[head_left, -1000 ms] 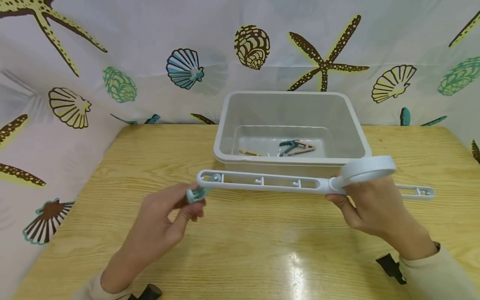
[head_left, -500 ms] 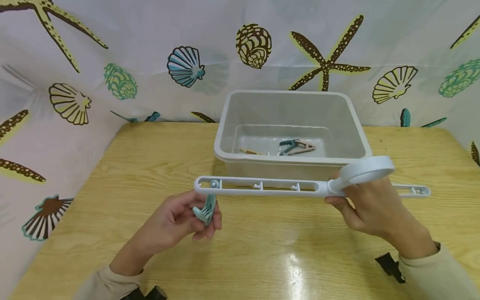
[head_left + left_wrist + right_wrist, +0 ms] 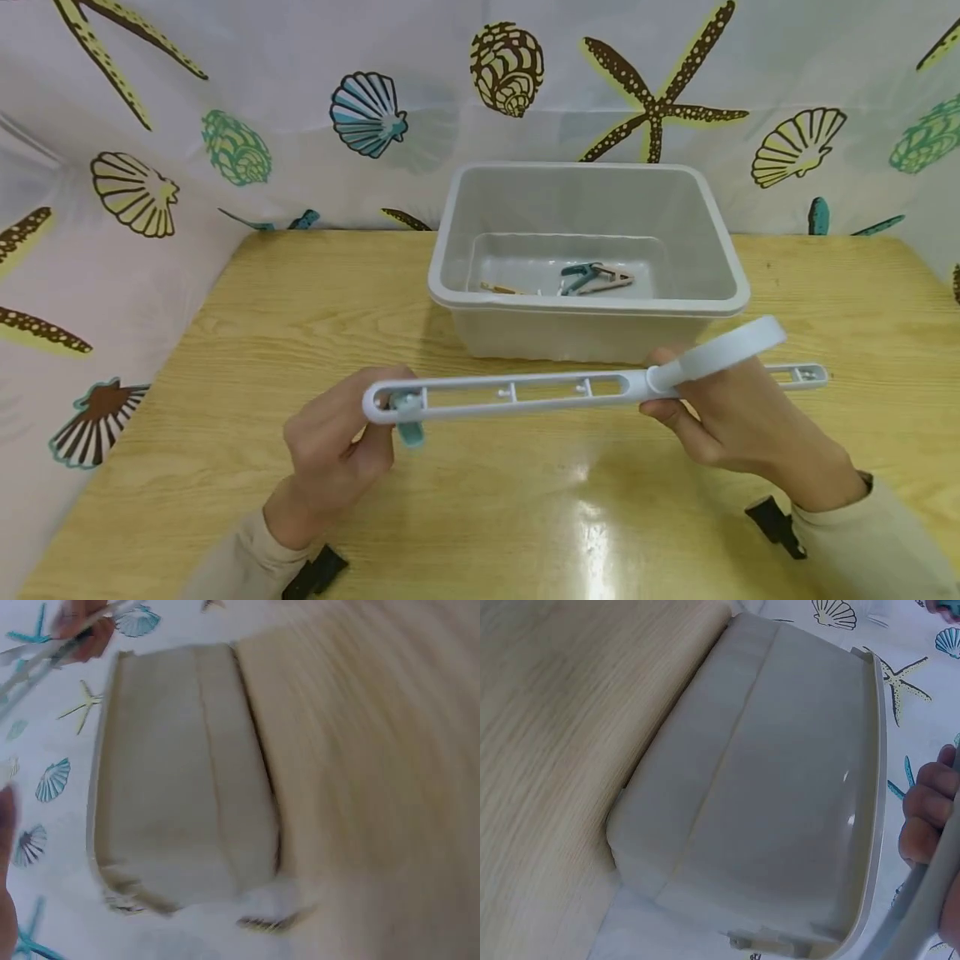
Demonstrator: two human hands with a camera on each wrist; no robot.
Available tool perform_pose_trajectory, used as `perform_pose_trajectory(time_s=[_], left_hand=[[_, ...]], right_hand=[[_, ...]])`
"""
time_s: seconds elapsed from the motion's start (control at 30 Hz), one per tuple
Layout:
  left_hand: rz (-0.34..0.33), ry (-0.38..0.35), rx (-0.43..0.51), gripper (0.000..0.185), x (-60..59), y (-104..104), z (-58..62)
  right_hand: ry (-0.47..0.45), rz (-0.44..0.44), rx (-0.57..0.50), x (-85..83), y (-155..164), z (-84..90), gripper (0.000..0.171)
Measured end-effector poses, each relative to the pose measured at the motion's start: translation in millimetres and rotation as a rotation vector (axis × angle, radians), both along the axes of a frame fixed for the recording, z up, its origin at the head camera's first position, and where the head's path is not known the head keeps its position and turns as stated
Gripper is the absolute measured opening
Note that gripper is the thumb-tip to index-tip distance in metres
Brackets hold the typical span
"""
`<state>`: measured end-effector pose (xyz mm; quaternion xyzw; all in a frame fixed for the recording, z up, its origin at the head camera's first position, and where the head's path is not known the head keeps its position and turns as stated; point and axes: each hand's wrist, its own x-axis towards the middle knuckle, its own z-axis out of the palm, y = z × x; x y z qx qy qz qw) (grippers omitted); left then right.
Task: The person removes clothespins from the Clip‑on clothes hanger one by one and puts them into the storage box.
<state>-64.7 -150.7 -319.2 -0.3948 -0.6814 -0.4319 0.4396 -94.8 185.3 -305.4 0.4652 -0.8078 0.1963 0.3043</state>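
A white plastic clip hanger (image 3: 637, 386) spans crosswise between both hands in the head view, its slotted bar above the table. My right hand (image 3: 731, 421) grips it at the middle, beside the broad curved hook (image 3: 731, 345). The right wrist view shows the curled fingers (image 3: 930, 799) around it. At the bar's left end a light teal clip (image 3: 410, 432) overlaps the slot and hangs below the rail. My left hand (image 3: 341, 446) pinches this clip, with its fingertips partly hidden behind the bar end. Small pegs stand along the other slots.
Behind the hanger stands a whitish plastic bin (image 3: 585, 333) on the wooden table (image 3: 300, 308). Inside lie a dark teal and pink clip pair (image 3: 597, 278) and a yellowish piece (image 3: 501, 288). A shell-patterned cloth (image 3: 442, 92) hangs behind the table.
The clip has swung from slanting left to hanging down at the bar's end. The left hand has turned over it, and the bar's left end has dropped lower.
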Motion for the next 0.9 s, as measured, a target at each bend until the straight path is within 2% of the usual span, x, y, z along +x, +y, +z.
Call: perform_pose_trajectory(time_s=[0.07,0.17,0.23,0.4,0.63,0.8,0.9], left_hand=[[0.005,-0.012,-0.033,0.027,-2.0,-1,-1.2],[0.000,-0.072,-0.090,0.027,-3.1,-3,-2.2],[-0.022,-0.114,-0.115,0.026,-3.8,-5,-2.5],[-0.028,-0.184,-0.195,0.027,-6.2,-8,-5.1],[-0.007,-0.179,-0.283,0.029,-9.6,-14,-8.7],[-0.008,-0.171,-0.417,0.030,-14.2,-21,-13.2],[-0.010,-0.220,-0.522,0.029,-16.7,-26,-12.7]], right_hand=[[0.024,-0.014,0.007,-2.9,2,-0.1,0.046],[0.064,-0.055,0.020,-5.9,5,1.0,0.049],[0.057,-0.072,0.034,-6.5,7,2.6,0.048],[0.032,-0.094,0.079,-6.6,11,6.3,0.046],[0.048,-0.089,0.069,-7.3,13,7.7,0.045],[0.036,-0.099,0.078,-6.0,15,10.5,0.045],[0.058,-0.095,0.092,-5.5,15,12.9,0.046]])
